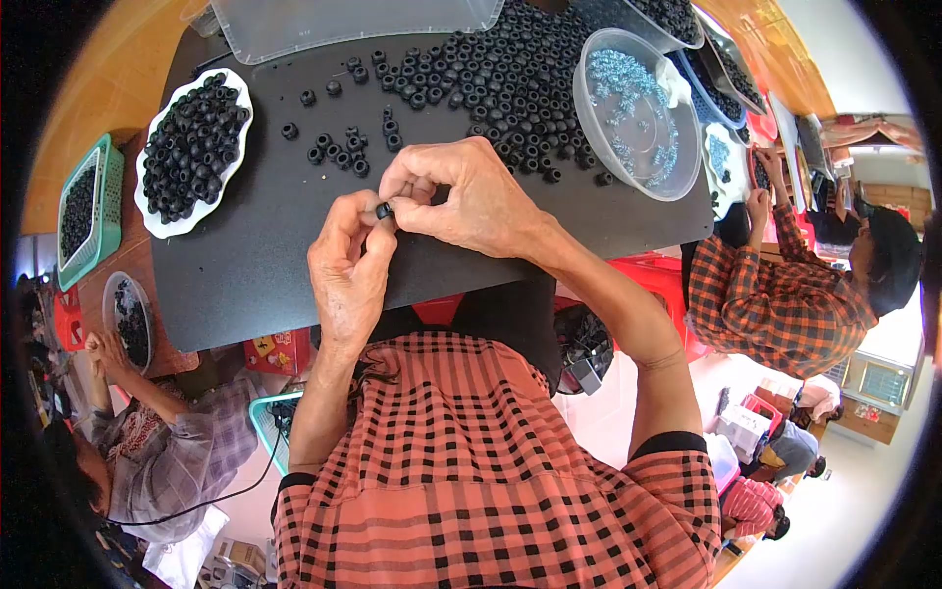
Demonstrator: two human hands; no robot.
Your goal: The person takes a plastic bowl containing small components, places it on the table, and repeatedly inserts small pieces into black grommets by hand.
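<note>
My left hand [349, 257] and my right hand [465, 196] meet above the near part of the dark table [255, 285]. Between the fingertips of both is a small black ring-shaped part [384, 210], pinched from each side. My right finger and thumb press at its upper right, where the contact is partly hidden. Just beyond the hands lies a small group of loose black parts [339, 155] of the same look. A large heap of them [510, 79] spreads across the back of the table.
A white scalloped plate [157, 228] piled with black parts stands left. A round clear tub [677, 187] holds small blue pieces at right. A clear bin [353, 25] stands at the back. Co-workers sit at left [186, 452] and right [785, 294].
</note>
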